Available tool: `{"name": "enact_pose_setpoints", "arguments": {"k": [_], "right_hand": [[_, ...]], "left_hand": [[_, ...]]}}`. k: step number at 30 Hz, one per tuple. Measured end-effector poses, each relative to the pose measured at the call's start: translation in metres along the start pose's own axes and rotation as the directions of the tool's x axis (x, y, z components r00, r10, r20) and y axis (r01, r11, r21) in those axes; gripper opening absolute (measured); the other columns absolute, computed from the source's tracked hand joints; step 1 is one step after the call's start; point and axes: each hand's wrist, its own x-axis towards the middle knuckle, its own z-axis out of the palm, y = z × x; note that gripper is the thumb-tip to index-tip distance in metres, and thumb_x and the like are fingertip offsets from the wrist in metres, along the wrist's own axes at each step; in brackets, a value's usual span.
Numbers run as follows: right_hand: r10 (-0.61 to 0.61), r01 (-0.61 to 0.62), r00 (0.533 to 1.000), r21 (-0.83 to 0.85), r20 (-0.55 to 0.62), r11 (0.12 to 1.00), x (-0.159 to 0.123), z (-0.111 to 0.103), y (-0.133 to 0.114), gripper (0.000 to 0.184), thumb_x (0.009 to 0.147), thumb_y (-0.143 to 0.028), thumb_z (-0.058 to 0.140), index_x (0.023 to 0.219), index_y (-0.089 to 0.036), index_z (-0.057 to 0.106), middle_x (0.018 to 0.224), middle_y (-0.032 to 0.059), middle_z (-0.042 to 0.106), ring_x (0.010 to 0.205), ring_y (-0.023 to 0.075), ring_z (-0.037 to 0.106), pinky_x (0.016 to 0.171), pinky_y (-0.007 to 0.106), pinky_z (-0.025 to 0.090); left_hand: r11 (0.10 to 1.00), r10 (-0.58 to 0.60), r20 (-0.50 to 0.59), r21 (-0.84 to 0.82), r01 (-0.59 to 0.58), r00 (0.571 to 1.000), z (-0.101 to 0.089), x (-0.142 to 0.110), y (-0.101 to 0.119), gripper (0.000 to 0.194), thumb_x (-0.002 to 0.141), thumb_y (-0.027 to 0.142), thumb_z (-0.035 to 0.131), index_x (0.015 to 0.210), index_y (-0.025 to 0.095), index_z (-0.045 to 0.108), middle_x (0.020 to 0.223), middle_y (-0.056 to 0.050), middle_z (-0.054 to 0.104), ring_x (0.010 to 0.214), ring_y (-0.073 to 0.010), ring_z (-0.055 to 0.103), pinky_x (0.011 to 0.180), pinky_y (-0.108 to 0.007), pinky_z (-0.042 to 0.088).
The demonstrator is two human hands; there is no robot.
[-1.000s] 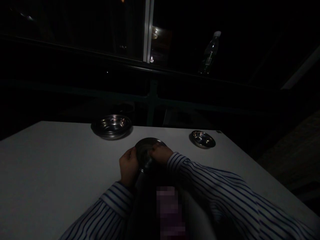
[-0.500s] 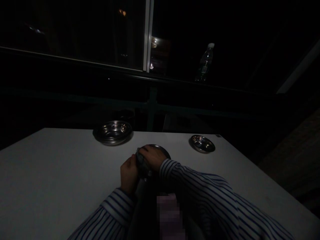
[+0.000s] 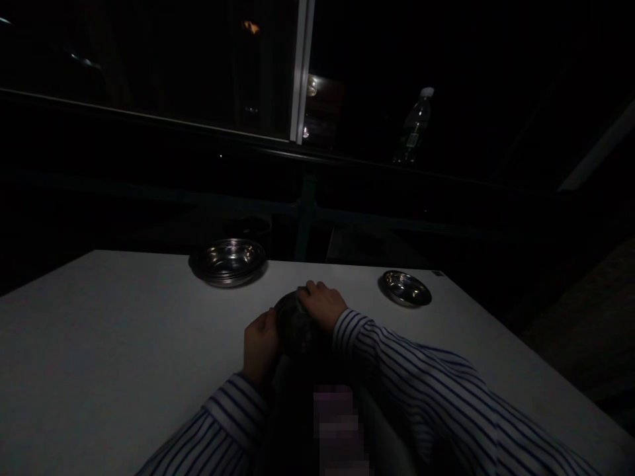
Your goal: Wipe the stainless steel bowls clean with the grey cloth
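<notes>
The scene is very dark. A small steel bowl [image 3: 294,324] is held tilted just above the white table [image 3: 99,344] in front of me. My left hand [image 3: 260,345] grips its left rim with fingers curled. My right hand [image 3: 322,304] lies over the bowl's far rim, fingers pressed down on it; whether a cloth lies under them I cannot tell. Both arms wear blue-striped white sleeves.
A stack of larger steel bowls [image 3: 228,261] sits at the table's far edge, left of centre. A single small steel dish [image 3: 404,289] rests at the far right. A plastic water bottle [image 3: 414,127] stands on a dark ledge beyond, by a window frame.
My right hand has slid from the bowl's left inside to its far rim, and the bowl has tipped more upright. The left hand keeps its grip.
</notes>
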Motion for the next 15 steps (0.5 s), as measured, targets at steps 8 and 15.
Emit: {"name": "enact_pose_setpoints", "arguments": {"k": [8, 15], "right_hand": [[-0.173, 0.173, 0.985, 0.005, -0.015, 0.985, 0.007, -0.003, -0.007, 0.027, 0.091, -0.024, 0.037, 0.116, -0.021, 0.046, 0.108, 0.0078, 0.052, 0.096, 0.0197, 0.053, 0.071, 0.031, 0.049], [-0.108, 0.122, 0.988, -0.135, 0.11, 0.983, -0.003, -0.002, 0.017, 0.025, 0.088, -0.017, 0.039, 0.107, -0.017, 0.056, 0.107, 0.0124, 0.056, 0.093, 0.0243, 0.055, 0.067, 0.037, 0.049]], "left_hand": [[0.996, 0.018, 0.012, 0.086, -0.019, 1.0, 0.0, 0.001, 0.002, 0.031, 0.071, 0.039, 0.049, 0.061, 0.013, 0.063, 0.052, -0.003, 0.062, 0.052, -0.016, 0.055, 0.047, -0.024, 0.041], [0.995, 0.019, -0.021, 0.097, -0.017, 1.0, -0.001, 0.003, -0.001, 0.033, 0.072, 0.038, 0.048, 0.072, 0.01, 0.066, 0.062, -0.006, 0.066, 0.057, -0.0172, 0.057, 0.051, -0.025, 0.044]]}}
